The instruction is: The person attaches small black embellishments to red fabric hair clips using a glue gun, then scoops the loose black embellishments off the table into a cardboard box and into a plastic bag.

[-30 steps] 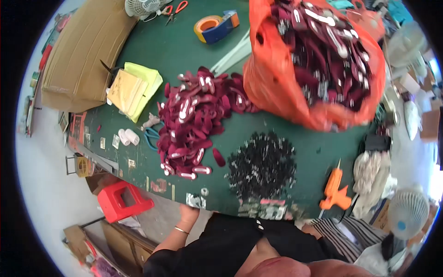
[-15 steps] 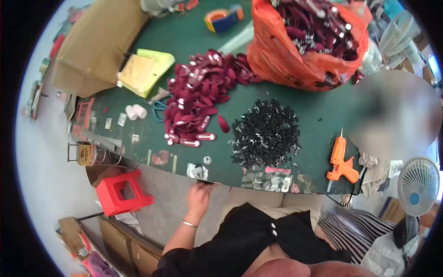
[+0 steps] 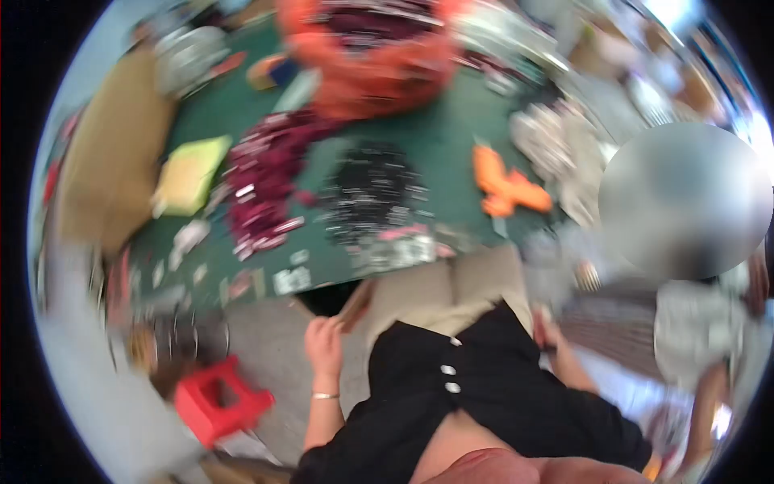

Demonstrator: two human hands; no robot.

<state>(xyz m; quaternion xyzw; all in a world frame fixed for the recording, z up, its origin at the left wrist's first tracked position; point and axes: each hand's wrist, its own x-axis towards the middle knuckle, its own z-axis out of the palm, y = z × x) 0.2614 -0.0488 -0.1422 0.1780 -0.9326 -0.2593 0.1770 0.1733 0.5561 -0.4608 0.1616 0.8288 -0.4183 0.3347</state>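
My left hand [image 3: 324, 343] is at the front edge of the table, its fingers closed on the edge of a pulled-out drawer [image 3: 355, 306] with a dark inside. Low beside my right thigh is my right hand [image 3: 546, 331]; blur hides its fingers, and a small dark shape shows by them. On the green table [image 3: 451, 153], a pile of maroon hair clips [image 3: 262, 189] lies left of a heap of small black pieces with metallic glints [image 3: 375, 194]. An orange glue gun [image 3: 504, 185] rests at the right.
A red-orange plastic bag [image 3: 379, 85] full of maroon pieces stands at the back. A cardboard box [image 3: 121, 145] and a yellow pad [image 3: 192, 173] are on the left. Crumpled pale cloth [image 3: 552, 145] lies right of the glue gun. A red stool [image 3: 222, 399] stands on the floor.
The view has swung, so the table's things sit further left and higher. The drawer under the table edge has come open at my left hand. My right hand has come into view.
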